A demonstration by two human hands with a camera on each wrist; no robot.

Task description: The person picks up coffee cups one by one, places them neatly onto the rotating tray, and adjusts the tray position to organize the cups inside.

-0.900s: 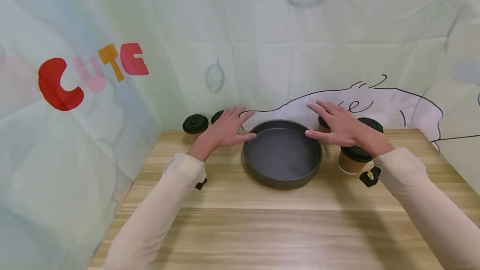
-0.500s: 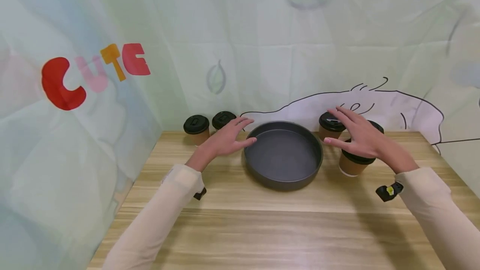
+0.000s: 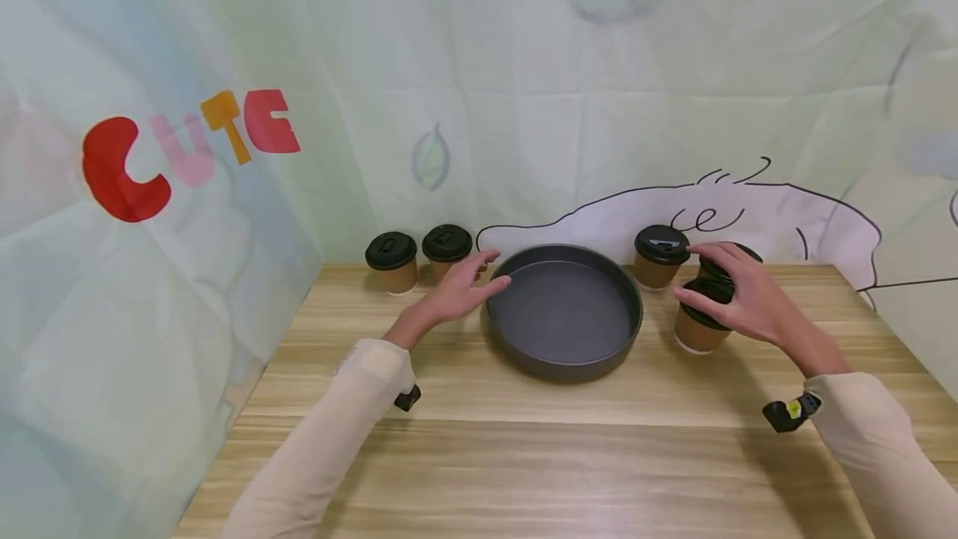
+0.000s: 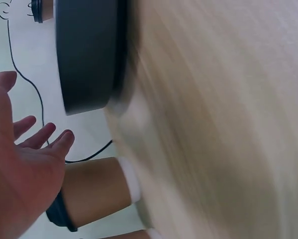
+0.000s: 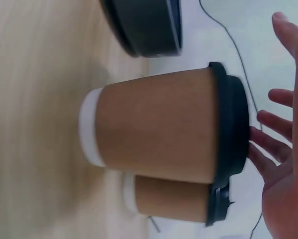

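A round dark grey baking pan (image 3: pixel 563 314) stands on the wooden table, shown from the side in the left wrist view. Beside its left rim is my left hand (image 3: pixel 458 291), fingers spread and nothing in them; the thumb tip overlaps the rim in the head view. My right hand (image 3: pixel 752 298) hovers at the black lid of the front right paper cup (image 3: pixel 698 331), thumb and fingers parted around the lid's height. In the right wrist view that brown cup (image 5: pixel 156 127) stands upright, with the fingers just beyond its lid. My right hand partly hides another lidded cup (image 3: pixel 732 254) behind.
Two lidded paper cups (image 3: pixel 392 263) stand at the back left, the inner one partly behind my left hand. Another lidded cup (image 3: pixel 659 258) is right of the pan. A printed cloth (image 3: pixel 524 148) hangs behind the table (image 3: pixel 524 472) and along its left.
My right hand has moved right and nearer to me, from beside the pan's right rim to the front right cup. My left hand has drawn slightly nearer to me. Pan and cups stay put.
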